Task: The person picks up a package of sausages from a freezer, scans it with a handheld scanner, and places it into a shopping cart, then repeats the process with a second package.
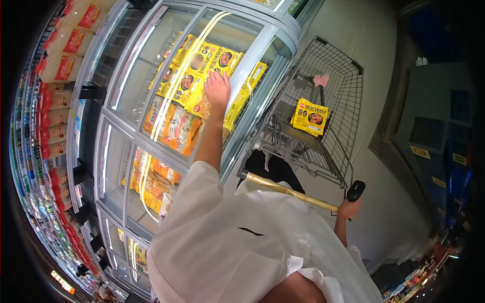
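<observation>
My left hand reaches into an open part of the freezer, its fingers apart and resting on the yellow food packages. More of these packages lie spread around it. On the right, my right hand is closed round the end of the shopping cart's handle, beside a black rounded piece. Inside the wire cart lies a small stack of yellow packages. A pink object sits farther up in the cart.
Metal and glass freezer frames run along the left, with orange and yellow bags inside. Beyond them stand shelves with red-labelled packages. Pale floor tiles show right of the cart, and dark display units stand at the far right.
</observation>
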